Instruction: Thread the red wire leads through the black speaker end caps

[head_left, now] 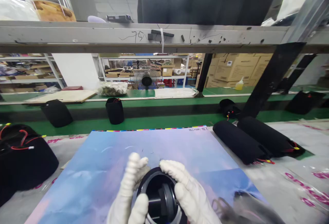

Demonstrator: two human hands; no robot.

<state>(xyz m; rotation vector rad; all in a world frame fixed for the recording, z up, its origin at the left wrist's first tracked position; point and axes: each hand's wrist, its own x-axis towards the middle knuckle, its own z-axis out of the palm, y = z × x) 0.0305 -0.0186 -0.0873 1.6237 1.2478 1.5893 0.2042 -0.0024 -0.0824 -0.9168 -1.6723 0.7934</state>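
A round black housing [156, 196] with a grey rim sits low in the middle of the head view, its opening facing up and a curved black part showing inside. My left hand [131, 189], in a white glove, cups its left side, with the thumb on the near rim and the fingers reaching along the far left. My gloved right hand [189, 193] wraps the right side, its fingers on the far rim. The lower part of the housing is hidden by the hands and the frame edge. Beneath it lies a blue and pink printed sheet [102, 169].
Black fabric-covered cylinders [241, 141] with red and yellow wires lie to the right. A large black sleeve [28, 159] with wires stands at left. A blurred grey thing [252, 208] is at lower right. A shelf beam [102, 35] and slanted black post [272, 76] frame the bench.
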